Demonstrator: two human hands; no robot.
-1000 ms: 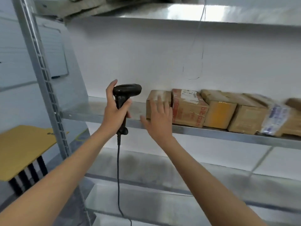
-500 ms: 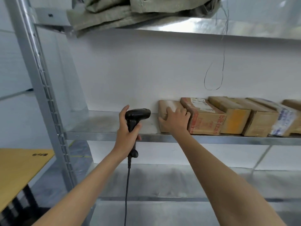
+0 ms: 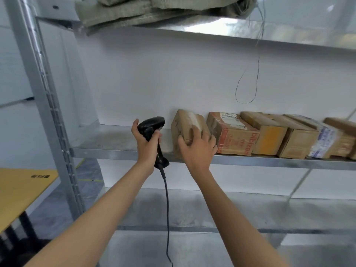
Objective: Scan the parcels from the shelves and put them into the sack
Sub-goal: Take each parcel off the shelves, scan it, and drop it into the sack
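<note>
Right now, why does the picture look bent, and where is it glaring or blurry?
Head view: the wide lens bows the grey metal shelf post; window light glares off the upper steel shelf's underside; the rightmost plastic-wrapped cardboard parcel is soft; the black handheld scanner stays fairly sharp.

— Which parcels do we have on the middle shelf (image 3: pixel 119 151)?
— A row of brown cardboard boxes along its front edge. Our leftmost parcel (image 3: pixel 183 126) is tilted, gripped by our right hand (image 3: pixel 198 149).
— And the scanner (image 3: pixel 152 132)?
— Black, corded, upright in our left hand (image 3: pixel 146 145), beside that parcel. The folded sack (image 3: pixel 154 10) lies on the top shelf.
</note>
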